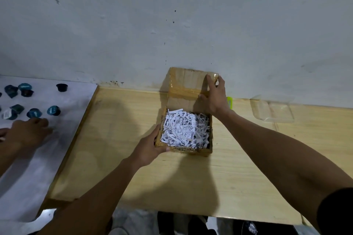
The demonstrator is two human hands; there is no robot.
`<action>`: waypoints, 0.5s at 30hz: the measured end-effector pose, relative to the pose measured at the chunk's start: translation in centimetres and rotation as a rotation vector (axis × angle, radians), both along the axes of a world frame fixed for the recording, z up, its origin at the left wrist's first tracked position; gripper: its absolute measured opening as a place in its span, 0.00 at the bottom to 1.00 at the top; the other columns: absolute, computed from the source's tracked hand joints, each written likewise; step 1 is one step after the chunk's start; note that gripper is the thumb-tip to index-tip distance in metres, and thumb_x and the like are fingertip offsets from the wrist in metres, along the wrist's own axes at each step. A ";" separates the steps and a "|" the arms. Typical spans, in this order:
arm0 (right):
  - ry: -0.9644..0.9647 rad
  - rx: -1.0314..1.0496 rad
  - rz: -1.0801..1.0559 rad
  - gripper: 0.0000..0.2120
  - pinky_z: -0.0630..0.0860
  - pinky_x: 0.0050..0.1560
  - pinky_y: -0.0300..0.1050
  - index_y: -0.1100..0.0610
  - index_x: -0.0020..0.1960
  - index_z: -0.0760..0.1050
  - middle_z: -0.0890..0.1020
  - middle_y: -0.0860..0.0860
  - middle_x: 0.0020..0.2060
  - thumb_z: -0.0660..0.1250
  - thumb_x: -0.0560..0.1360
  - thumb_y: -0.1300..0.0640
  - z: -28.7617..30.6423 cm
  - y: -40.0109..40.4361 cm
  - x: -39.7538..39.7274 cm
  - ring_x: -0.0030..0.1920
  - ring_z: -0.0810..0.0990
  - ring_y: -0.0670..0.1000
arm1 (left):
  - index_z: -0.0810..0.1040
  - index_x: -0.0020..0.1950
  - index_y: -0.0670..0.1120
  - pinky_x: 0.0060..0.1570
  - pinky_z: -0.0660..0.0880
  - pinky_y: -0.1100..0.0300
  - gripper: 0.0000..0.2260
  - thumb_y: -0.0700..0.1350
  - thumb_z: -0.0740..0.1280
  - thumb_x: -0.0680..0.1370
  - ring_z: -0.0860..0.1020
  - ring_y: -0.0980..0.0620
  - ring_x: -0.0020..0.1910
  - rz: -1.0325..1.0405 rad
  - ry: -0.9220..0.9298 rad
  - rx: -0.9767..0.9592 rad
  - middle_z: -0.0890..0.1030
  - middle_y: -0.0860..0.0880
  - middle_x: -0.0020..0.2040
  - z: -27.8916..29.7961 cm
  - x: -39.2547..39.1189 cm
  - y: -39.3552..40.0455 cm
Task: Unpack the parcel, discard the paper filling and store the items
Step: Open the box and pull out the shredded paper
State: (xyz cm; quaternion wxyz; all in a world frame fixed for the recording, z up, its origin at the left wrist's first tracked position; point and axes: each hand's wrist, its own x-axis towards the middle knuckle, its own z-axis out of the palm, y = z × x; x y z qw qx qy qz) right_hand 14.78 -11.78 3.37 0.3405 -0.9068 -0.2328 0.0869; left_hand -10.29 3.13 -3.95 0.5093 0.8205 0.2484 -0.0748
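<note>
A small cardboard parcel (198, 151) stands on the wooden table (133, 139) close to the wall. Its taped lid (187, 82) is lifted back and leans upright. White shredded paper filling (183, 129) covers the inside, and no items show through it. My left hand (150, 149) grips the box's near left corner. My right hand (214, 97) holds the raised lid at its right edge, fingers over the top.
A clear plastic tray (273, 108) lies at the right by the wall, with a green object (229, 102) partly hidden behind my right wrist. On a white table (38, 158) at the left, another person's hand (28, 131) rests beside several dark and teal capsules (34, 113).
</note>
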 end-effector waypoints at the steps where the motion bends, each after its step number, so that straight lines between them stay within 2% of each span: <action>1: -0.024 -0.029 0.014 0.34 0.54 0.77 0.51 0.53 0.78 0.55 0.47 0.59 0.78 0.67 0.76 0.61 -0.1 -0.1 -0.1 0.77 0.52 0.61 | 0.54 0.79 0.56 0.68 0.66 0.61 0.45 0.49 0.77 0.70 0.69 0.60 0.68 0.002 0.000 -0.002 0.65 0.60 0.73 0.0 0.0 0.0; 7: -0.021 -0.090 0.063 0.38 0.55 0.76 0.54 0.53 0.78 0.52 0.43 0.62 0.78 0.69 0.76 0.57 0.2 -0.5 -0.3 0.77 0.49 0.65 | 0.54 0.78 0.58 0.71 0.67 0.54 0.45 0.50 0.78 0.69 0.69 0.59 0.70 0.011 0.010 -0.034 0.67 0.57 0.74 0.4 -0.3 0.0; 10: -0.011 -0.136 0.056 0.38 0.56 0.75 0.56 0.52 0.78 0.52 0.43 0.63 0.77 0.69 0.76 0.56 0.7 -0.5 -0.7 0.76 0.52 0.68 | 0.55 0.78 0.59 0.71 0.68 0.52 0.45 0.50 0.78 0.69 0.71 0.59 0.69 0.015 0.006 -0.043 0.69 0.58 0.73 0.3 -0.4 -0.2; 12: 0.006 -0.152 0.060 0.37 0.57 0.74 0.57 0.52 0.78 0.52 0.42 0.64 0.77 0.69 0.76 0.57 0.9 -0.7 -1.1 0.75 0.52 0.69 | 0.56 0.78 0.60 0.69 0.69 0.54 0.44 0.50 0.78 0.69 0.73 0.59 0.67 0.009 0.012 -0.031 0.70 0.60 0.71 0.3 -0.3 -0.5; 15: 0.011 -0.142 0.087 0.34 0.59 0.73 0.57 0.52 0.77 0.55 0.44 0.63 0.77 0.68 0.76 0.58 0.8 -1.0 -1.8 0.75 0.54 0.69 | 0.54 0.79 0.56 0.65 0.67 0.64 0.43 0.47 0.76 0.72 0.71 0.60 0.67 0.033 0.003 -0.006 0.68 0.62 0.69 0.5 -0.2 -1.0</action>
